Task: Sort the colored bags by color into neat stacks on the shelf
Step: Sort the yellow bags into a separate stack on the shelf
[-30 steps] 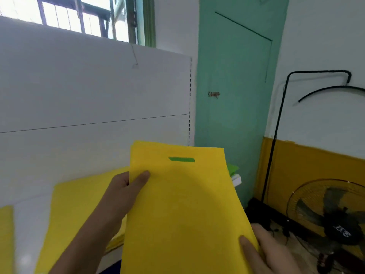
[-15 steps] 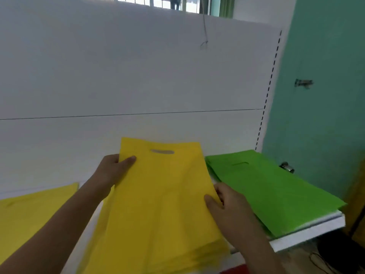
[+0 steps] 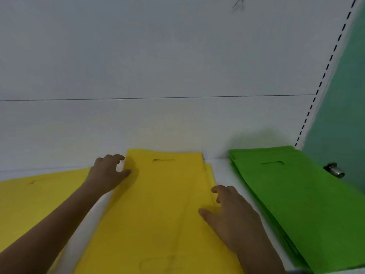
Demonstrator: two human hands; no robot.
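- Stacks of bags lie on the white shelf (image 3: 221, 171) across the lower half of the frame, and we take them from left to right.
- At the lower left lies a yellow stack (image 3: 39, 192), flat and untouched by either hand.
- Just right of it, our left hand (image 3: 107, 175) rests at the upper left corner of the middle yellow stack (image 3: 158, 204), fingers spread apart and curled loosely against the edge, gripping nothing.
- The top yellow bag (image 3: 164, 175) lies flat on that middle stack, handle slot toward the back wall (image 3: 158, 66); a lower bag's edge peeks out along its right side, so the stack is not quite square.
- Our right hand (image 3: 231, 212) lies on the stack's right edge, fingers apart, thumb pressing the top sheet, clamped on nothing.
- At the lower right sits the green stack (image 3: 296, 194), well apart from both hands.
- We judge the step in hand to be the squaring of the yellow bag on its pile.
- The next move, we think, calls for nudging the right edge flush, then fetching another bag.
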